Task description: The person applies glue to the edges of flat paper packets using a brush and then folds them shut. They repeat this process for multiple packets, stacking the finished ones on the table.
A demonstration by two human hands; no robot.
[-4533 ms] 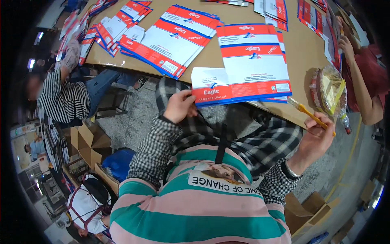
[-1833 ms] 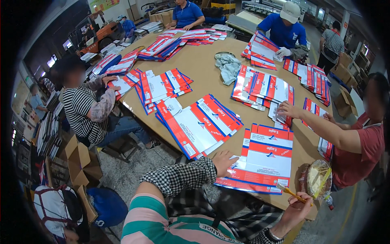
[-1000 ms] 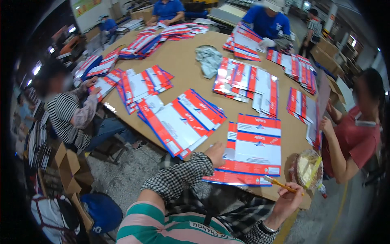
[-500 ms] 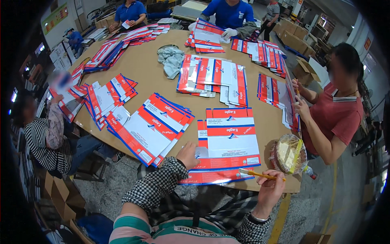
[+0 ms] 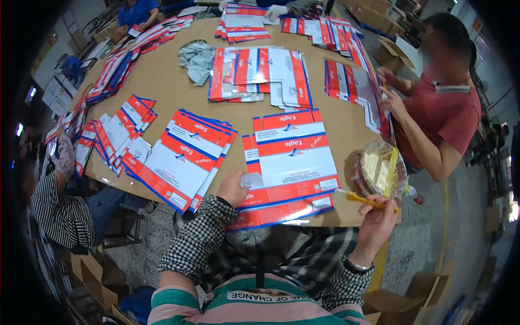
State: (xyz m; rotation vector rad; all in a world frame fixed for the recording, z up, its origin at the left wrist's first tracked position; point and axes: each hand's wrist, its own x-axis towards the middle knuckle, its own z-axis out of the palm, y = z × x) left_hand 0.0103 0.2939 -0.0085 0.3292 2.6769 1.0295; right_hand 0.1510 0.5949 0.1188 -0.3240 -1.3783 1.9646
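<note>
My left hand (image 5: 234, 188) lies at the left edge of the near stack of flat printed cartons (image 5: 295, 165), red, white and blue. Its fingers are curled against a pale flap there, the fingertips partly hidden. My right hand (image 5: 377, 222) grips the yellow handle of a brush (image 5: 362, 199). The pale bristles point left, by the right edge of the stack. Just beyond the brush stands a plastic-wrapped bowl (image 5: 374, 165) of pale paste, with a yellow strip across its top. A second fanned stack of cartons (image 5: 181, 157) rests to the left.
More cartons (image 5: 295, 81) and a grey-green cloth (image 5: 197, 59) lie farther across the brown table (image 5: 162, 76). A co-worker in a red shirt (image 5: 447, 111) sits at the right; others sit left and far. Open cardboard boxes (image 5: 95, 276) stand on the floor.
My view has tilted, so the table appears higher and farther left. My right hand has brought the brush rightward, closer to the bowl and off the cartons' edge. My left hand stays at the cartons.
</note>
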